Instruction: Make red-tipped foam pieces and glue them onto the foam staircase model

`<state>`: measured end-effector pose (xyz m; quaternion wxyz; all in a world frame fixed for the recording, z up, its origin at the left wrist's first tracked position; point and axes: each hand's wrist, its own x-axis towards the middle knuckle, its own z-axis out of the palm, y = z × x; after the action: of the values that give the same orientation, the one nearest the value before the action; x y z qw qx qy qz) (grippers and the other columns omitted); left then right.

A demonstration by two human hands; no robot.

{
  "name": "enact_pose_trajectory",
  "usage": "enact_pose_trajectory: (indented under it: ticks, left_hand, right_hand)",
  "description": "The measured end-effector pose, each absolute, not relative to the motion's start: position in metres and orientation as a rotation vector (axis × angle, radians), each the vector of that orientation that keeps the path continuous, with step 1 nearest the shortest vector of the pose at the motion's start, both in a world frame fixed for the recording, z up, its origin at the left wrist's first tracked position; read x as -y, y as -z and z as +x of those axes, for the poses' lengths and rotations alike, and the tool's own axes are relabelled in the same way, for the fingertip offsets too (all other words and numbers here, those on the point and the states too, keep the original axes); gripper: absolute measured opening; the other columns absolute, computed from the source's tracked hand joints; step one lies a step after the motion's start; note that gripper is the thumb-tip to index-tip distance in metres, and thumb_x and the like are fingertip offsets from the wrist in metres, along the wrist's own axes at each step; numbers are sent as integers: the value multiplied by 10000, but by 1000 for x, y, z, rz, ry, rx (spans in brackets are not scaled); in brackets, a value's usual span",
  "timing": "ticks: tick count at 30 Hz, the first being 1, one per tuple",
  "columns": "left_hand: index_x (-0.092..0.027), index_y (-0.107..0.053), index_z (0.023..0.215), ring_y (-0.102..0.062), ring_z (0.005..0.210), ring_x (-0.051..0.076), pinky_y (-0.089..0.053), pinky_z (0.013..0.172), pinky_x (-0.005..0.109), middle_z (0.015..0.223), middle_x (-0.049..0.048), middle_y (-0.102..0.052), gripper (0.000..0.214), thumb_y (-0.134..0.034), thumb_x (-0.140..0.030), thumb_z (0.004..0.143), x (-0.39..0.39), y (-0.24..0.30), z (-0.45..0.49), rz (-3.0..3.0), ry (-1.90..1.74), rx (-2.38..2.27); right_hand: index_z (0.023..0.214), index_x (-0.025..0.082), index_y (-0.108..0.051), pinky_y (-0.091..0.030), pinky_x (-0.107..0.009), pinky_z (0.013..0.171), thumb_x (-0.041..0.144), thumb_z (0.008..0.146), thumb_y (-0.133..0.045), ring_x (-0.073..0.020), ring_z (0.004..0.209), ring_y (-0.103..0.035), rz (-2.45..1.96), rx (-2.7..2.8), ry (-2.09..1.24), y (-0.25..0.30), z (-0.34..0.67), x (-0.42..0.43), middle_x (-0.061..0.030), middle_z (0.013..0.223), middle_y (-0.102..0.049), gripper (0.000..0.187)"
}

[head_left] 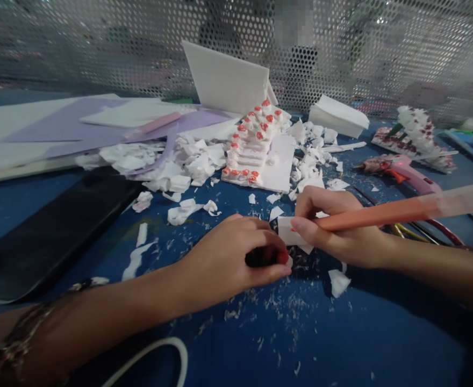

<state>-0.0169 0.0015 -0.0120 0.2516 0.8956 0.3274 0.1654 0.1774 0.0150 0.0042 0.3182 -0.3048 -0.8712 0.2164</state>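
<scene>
My right hand (333, 226) is closed around an orange marker (373, 215), whose long barrel slants up to the right. Its tip points at a small white paper piece (287, 231) beneath my fingers. Close beside it, my left hand (236, 252) pinches a small red-and-white paper piece (287, 262) between thumb and curled fingers, which partly hide it. Behind the hands stands a white model staircase (252, 150), edged with small white rolled pieces with red tops. A white scrap (339, 282) lies just below my right wrist.
Crumpled paper scraps (198, 158) surround the model on the blue table (236, 344). At left lies a black phone-like slab (55, 231); white and purple sheets (55, 126) spread behind it. To the right are a pink glue gun (416, 174), cables and another decorated model (416, 134). Perforated metal mesh (140, 54) closes the back.
</scene>
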Motion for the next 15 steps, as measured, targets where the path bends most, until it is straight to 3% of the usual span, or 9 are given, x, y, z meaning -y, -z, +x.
enact_pose_trajectory:
  ticks: [6, 10, 15]
  left_hand:
    - [-219, -643, 818, -541, 616, 78, -394, 593, 190, 770, -27, -621, 166, -565, -362, 790, -1, 12, -19, 2275, -493, -967]
    - [-209, -628, 845, -531, 597, 78, -417, 557, 172, 752, -19, -597, 159, -555, -336, 785, 1, 10, -18, 2120, -510, -1008]
    - [-200, -591, 836, -544, 624, 91, -437, 579, 175, 724, -19, -588, 142, -552, -325, 781, 2, 5, -16, 1992, -536, -1036]
  right_hand:
    - [749, 147, -486, -303, -194, 508, 288, 883, -422, -61, 584, -424, -710, 2632, 47, -15, 188, -29, 7, 675, -496, 205]
    - [801, 136, -515, -251, -242, 512, 162, 871, -395, -116, 643, -439, -906, 2847, 564, -19, 196, -40, -39, 754, -516, 141]
    - [994, 161, -513, -244, -246, 521, 60, 798, -424, -137, 709, -487, -1110, 2977, 463, -20, 196, -43, -52, 891, -555, 238]
